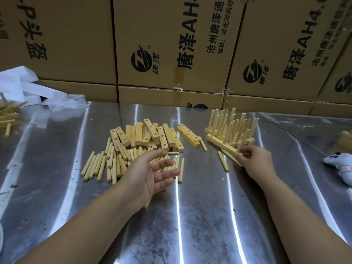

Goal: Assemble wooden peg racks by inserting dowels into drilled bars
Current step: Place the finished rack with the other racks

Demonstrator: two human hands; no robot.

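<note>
Your two bare forearms reach forward over the shiny metal worktop. Your left hand hovers open, palm turned towards the right, fingers spread and relaxed, holding nothing. Just under it and spreading out to its left lie the loose dowels, a scattered heap, a few of them showing between and beyond your fingers.

Your right hand is well apart from the left, its fingers curled, the fingertips pinching the slanted dowel, which lies low against the worktop. Just left of it a single dowel lies free.

Beyond your left hand, touching the far edge of the dowel heap, is the pile of drilled bars, stacked every which way with their holes showing. One separate bar lies between the two hands and further back, a short dowel beside it.

Right behind your right fingertips stand the finished racks, bars packed side by side with pegs upright.

Off to the right of your right hand rests a soft toy. Far left of your left hand are crumpled plastic film and white foam pieces. Printed cardboard boxes wall off the back.
</note>
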